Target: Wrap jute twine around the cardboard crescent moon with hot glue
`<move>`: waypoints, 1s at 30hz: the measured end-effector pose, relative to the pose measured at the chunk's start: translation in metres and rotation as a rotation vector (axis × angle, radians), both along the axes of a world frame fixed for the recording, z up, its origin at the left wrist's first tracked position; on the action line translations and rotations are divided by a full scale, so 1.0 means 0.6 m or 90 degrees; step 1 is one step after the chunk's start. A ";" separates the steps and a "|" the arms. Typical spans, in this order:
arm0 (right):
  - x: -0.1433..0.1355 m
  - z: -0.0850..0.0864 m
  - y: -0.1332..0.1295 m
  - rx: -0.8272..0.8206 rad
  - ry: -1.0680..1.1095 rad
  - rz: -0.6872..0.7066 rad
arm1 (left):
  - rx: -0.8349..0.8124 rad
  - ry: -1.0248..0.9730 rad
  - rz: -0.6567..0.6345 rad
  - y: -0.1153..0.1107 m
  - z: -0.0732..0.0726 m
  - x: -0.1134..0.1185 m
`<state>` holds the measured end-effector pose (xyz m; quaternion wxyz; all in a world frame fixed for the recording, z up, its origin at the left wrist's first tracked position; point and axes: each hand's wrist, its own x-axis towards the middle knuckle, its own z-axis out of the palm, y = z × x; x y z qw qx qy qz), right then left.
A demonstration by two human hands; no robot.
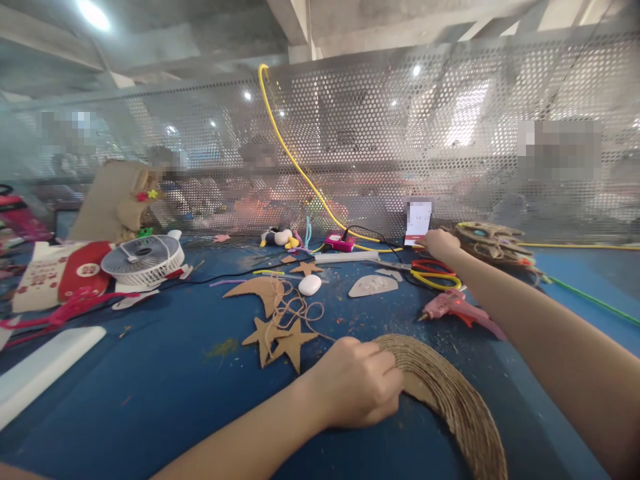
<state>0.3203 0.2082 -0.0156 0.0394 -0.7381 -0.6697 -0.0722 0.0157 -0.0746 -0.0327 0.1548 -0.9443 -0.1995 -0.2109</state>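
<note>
My left hand (357, 383) is closed on the tip of a curved piece wrapped in brown twine (453, 393), at the lower right. Twine (300, 310) runs from that hand to a loose tangle lying over cardboard stars (295, 343) and a cardboard crescent (257, 288). Stretched far forward, my right hand (443, 245) is beside a propped phone (419, 223) with a lit screen; its fingers are bunched and what they hold, if anything, is hidden. Below the right forearm lie a pink glue gun (457, 307) and red-and-yellow scissors (435, 273).
A white fan (143, 260), pink scissors (75, 310) and a white bar (47, 370) lie at the left. At the back are a pink socket block (340, 243), a yellow cable (293, 160) and a perforated metal screen (350, 133). A white oval object (310, 285) sits mid-table.
</note>
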 end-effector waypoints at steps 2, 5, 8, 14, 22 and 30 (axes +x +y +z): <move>-0.001 0.009 -0.012 -0.013 -0.016 -0.011 | 0.002 -0.002 0.001 0.000 -0.001 -0.001; -0.002 0.022 -0.044 -0.035 -0.047 0.004 | 0.003 -0.005 0.005 0.001 -0.002 -0.001; -0.004 0.028 -0.090 -0.053 -0.075 0.028 | -0.005 0.003 0.016 0.001 -0.002 0.000; -0.013 0.032 -0.191 -0.043 -0.101 0.053 | -0.038 0.028 0.050 -0.002 0.000 0.003; -0.022 0.036 -0.289 0.002 -0.068 0.105 | -0.116 0.069 0.098 -0.014 0.019 0.005; 0.004 0.034 -0.297 0.039 -0.038 0.087 | -0.220 0.067 0.213 -0.023 0.028 0.011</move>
